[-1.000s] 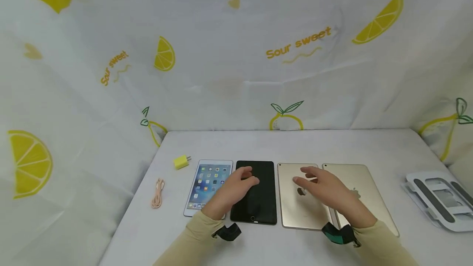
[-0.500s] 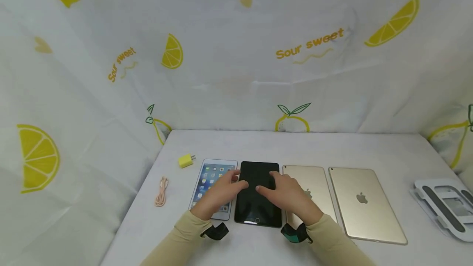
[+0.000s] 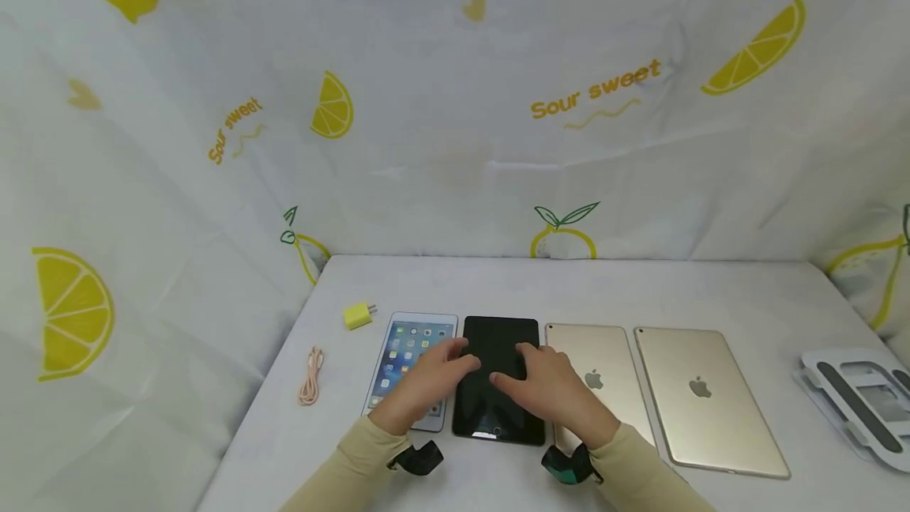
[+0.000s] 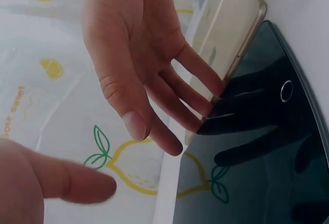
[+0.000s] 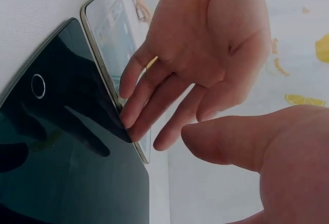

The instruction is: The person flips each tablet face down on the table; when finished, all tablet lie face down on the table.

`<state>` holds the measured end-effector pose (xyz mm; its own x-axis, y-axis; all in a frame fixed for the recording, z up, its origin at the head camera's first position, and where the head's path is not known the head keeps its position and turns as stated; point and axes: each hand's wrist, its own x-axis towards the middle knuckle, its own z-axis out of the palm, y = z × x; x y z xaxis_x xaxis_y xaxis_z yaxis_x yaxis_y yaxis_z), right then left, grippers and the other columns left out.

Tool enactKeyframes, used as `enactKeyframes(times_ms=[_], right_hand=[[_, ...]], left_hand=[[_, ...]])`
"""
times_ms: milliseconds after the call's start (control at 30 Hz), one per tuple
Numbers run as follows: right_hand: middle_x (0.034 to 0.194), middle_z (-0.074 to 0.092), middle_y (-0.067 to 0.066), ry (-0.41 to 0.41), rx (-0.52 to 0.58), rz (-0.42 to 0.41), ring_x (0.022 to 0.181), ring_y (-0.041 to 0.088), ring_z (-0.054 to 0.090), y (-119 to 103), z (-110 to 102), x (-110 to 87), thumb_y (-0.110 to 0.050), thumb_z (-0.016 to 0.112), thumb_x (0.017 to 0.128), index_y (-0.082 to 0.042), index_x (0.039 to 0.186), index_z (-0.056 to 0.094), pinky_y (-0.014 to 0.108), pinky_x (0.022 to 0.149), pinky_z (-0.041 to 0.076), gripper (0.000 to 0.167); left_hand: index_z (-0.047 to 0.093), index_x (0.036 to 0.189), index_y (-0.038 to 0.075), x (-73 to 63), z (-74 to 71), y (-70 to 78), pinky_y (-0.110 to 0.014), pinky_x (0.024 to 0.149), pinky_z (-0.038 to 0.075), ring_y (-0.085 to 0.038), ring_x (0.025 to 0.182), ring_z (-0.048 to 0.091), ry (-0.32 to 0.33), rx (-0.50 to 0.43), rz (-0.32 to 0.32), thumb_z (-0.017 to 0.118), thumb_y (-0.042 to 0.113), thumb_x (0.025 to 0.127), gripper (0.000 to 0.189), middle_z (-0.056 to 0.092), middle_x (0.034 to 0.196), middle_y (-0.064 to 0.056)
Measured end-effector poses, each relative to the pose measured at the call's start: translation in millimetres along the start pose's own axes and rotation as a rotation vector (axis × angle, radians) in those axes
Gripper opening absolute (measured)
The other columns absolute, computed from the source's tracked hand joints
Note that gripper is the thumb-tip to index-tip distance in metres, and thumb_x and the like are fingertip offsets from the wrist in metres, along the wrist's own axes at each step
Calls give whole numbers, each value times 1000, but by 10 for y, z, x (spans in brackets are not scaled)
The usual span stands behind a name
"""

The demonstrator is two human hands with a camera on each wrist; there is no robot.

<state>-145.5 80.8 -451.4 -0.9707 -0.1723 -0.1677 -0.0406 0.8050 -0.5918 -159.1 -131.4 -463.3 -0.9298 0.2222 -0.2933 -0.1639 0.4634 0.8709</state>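
Note:
A black tablet point(image 3: 490, 346) lies screen up on the white table, its screen dark. My left hand point(image 3: 425, 385) is at its left side, over part of a white tablet point(image 3: 401, 350) with a lit home screen. At the black tablet's right side is my right hand point(image 3: 558, 392), partly covering a gold tablet point(image 3: 590, 346) lying back up. Seen in the wrist views, the fingers of both hands are extended, with fingertips at the black tablet's side edges. Both thumbs stay clear of the screen. Whether any fingertip reaches beneath the tablet is hidden.
Another gold tablet point(image 3: 704, 417) lies back up farther right. Beyond it is a white stand point(image 3: 856, 397) with grey strips. On the left are a yellow charger plug point(image 3: 359, 316) and a coiled pink cable point(image 3: 310, 376). A lemon-print cloth point(image 3: 441, 125) hangs behind the table.
My right hand has moved left from over the gold tablets to the black tablet's right side. My left hand has shifted left to its left side. The tablets have not visibly moved on the table.

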Motion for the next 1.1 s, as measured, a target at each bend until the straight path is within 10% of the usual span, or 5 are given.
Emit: enactKeyframes(times_ms=[1100], right_hand=[[147, 64, 27, -43, 116, -32, 138, 45, 61, 24, -38, 22, -47, 74, 97, 4, 149, 58, 63, 112, 53, 75]], left_hand=[[48, 159, -2, -10, -192, 97, -51, 106, 61, -35, 132, 64, 69, -213, 28, 58, 30, 108, 61, 57, 156, -22]])
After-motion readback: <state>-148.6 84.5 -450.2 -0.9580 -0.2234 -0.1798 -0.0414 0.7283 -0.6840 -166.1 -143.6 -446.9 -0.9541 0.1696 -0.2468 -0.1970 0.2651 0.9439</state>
